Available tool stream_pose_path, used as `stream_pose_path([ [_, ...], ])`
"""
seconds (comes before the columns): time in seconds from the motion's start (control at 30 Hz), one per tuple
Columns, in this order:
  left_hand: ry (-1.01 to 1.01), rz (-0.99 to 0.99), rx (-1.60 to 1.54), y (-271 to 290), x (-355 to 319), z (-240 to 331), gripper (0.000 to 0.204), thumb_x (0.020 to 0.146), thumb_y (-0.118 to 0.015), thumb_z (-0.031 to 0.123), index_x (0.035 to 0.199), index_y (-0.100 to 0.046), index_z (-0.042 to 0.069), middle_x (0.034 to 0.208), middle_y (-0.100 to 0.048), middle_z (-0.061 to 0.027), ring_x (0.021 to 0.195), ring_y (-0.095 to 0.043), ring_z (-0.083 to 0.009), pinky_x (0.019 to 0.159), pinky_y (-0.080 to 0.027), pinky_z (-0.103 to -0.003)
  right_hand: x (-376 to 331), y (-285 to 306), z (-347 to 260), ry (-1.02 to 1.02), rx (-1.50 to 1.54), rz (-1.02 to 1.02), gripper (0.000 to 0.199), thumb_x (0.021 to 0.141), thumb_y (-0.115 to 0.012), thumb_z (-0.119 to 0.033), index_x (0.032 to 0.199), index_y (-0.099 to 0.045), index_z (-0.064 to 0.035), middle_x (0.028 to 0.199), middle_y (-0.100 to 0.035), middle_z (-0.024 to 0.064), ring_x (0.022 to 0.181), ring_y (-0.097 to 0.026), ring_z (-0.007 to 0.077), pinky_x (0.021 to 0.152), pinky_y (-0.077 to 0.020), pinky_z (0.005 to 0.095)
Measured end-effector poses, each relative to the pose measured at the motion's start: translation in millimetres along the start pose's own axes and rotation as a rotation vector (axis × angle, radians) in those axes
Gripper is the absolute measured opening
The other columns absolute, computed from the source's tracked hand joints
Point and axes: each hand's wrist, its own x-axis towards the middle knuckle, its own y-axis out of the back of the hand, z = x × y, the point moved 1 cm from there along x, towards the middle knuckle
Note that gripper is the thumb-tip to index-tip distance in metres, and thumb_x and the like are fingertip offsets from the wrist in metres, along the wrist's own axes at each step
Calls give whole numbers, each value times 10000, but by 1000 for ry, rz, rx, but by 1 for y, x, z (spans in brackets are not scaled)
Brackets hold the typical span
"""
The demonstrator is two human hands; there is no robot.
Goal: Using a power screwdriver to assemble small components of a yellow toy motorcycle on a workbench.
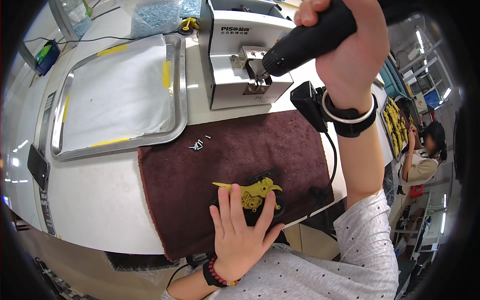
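My right hand (pixel 352 62) is wrapped round a black electric screwdriver (pixel 307 45), raised at the upper right. The tool's tip points down at the small metal outlet on the front of a white screw feeder (pixel 227 72); whether a screw sits on the tip is too small to tell. Low in the middle, my left hand (pixel 237 245) lies with fingers spread over a yellow-green toy motorcycle (pixel 256 191) with dark wheels. The toy lies on a dark brown cloth (pixel 240 145), partly hidden under the fingers. Several small silver screws (pixel 198 144) lie loose on the cloth's upper left.
A metal tray (pixel 181 95) lined with white paper and yellow tape stands left of the feeder. Behind it are a bag of blue material (pixel 155 19) and another yellow toy (pixel 188 25). A black cable (pixel 334 155) hangs from my right wrist. Another person (pixel 422 155) sits at the far right.
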Motion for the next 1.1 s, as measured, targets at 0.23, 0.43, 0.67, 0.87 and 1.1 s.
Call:
stream_pose_path([
  [0.23,13,28,30,0,-1,1,640,724,-659,512,1302,-500,287,1373,-251,-322,1291,-247,-490,962,-282,-651,5,-2,6,-94,-7,-158,179,772,-647,-152,834,-534,-27,582,-519,52,465,-509,151,462,-416,256],
  [0.43,9,24,70,0,-1,-2,637,736,-622,542,1310,-493,298,1365,-275,-321,1285,-285,-468,966,-311,-621,-18,2,-15,-245,162,76,227,785,-596,-248,877,-532,-51,574,-494,53,460,-497,173,478,-428,307],
  [0.67,-16,74,69,-2,1,-3,558,746,-611,549,1235,-533,292,1337,-340,-315,1243,-364,-463,982,-323,-577,-60,39,-47,-381,296,-455,361,825,-604,-254,983,-320,-98,714,-490,24,568,-543,141,585,-446,299],
  [0.87,-32,96,60,-2,1,-3,484,763,-600,551,1175,-550,303,1339,-351,-314,1245,-370,-456,989,-328,-554,-84,37,-36,-293,335,-481,382,809,-616,-252,994,-320,-100,728,-534,49,562,-568,155,547,-464,291],
  [1.1,-32,60,86,-1,1,-4,493,795,-554,567,1224,-532,326,1363,-362,-277,1256,-370,-435,973,-356,-526,-93,34,-32,-334,350,-456,423,798,-651,-272,1000,-320,-102,728,-536,54,531,-569,163,536,-469,289],
])
